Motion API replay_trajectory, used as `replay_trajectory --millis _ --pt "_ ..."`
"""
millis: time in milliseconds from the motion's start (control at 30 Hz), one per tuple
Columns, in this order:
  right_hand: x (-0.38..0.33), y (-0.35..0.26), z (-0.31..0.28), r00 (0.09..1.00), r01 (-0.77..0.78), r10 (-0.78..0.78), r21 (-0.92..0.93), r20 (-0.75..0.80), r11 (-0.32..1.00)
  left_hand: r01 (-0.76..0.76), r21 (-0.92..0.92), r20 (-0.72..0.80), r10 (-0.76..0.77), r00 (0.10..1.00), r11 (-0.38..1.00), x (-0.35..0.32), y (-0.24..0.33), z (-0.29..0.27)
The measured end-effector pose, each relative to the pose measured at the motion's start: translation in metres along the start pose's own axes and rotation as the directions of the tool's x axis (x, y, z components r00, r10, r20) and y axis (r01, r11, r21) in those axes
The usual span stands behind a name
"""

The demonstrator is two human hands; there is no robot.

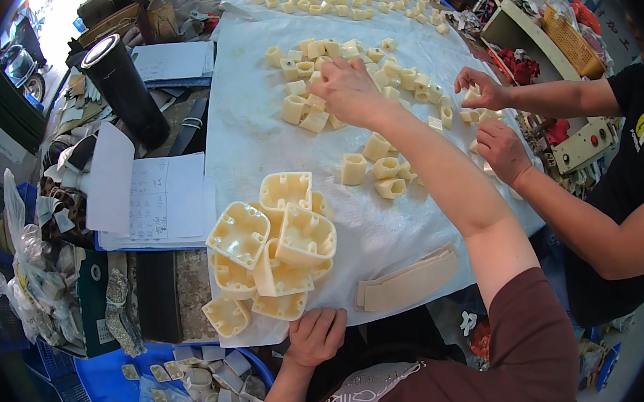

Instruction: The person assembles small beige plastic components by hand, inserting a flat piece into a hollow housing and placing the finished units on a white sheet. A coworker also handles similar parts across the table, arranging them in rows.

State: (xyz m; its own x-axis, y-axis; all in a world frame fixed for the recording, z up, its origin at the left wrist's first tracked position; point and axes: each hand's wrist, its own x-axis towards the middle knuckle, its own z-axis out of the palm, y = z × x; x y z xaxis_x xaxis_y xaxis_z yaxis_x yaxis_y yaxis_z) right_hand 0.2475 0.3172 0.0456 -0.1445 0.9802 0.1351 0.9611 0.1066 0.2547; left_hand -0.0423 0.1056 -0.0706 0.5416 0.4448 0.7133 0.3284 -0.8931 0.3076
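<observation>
Small cream plastic sleeves (293, 109) are lying far-centre on creased white sheeting (247, 131). Our right hand (346, 93) is resting half-curled among them, any hold hidden. We should be pinching lightly, not sweeping neighbours. Our left hand (318, 336) is lying half-fisted at the near edge; contents, we cannot tell. Near left, glossy, hollow, round-cornered housings (306, 237) are standing stacked.

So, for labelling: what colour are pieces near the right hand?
The pieces are pale yellow, clearest in head view.
</observation>
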Motion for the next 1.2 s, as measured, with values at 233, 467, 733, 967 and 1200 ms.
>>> replay_trajectory --millis 233,467,733,967,1200 --pt "0.019 -0.01 -0.009 0.989 0.102 -0.082 -0.159 0.127 0.982 -0.005 0.045 0.011 0.005 1.0 0.999 0.0 0.0 -0.002" --pt "-0.025 0.011 -0.03 0.993 0.031 -0.057 0.245 0.1 0.969 -0.002 0.004 -0.005 0.002 1.0 1.0 -0.003 0.0 0.001" --pt "-0.067 -0.022 -0.008 0.981 0.135 -0.146 0.094 0.131 0.986 -0.003 -0.021 -0.011 0.003 1.0 1.0 -0.001 -0.001 0.001" --pt "-0.05 -0.018 -0.022 0.993 0.072 -0.056 0.159 -0.105 0.985 0.004 -0.004 -0.003 -0.004 1.0 1.0 -0.002 -0.001 0.001" --pt "-0.001 -0.002 0.002 0.964 0.217 -0.207 -0.046 0.166 0.975 -0.01 0.031 -0.003 0.01 1.0 0.999 -0.002 0.0 0.0"
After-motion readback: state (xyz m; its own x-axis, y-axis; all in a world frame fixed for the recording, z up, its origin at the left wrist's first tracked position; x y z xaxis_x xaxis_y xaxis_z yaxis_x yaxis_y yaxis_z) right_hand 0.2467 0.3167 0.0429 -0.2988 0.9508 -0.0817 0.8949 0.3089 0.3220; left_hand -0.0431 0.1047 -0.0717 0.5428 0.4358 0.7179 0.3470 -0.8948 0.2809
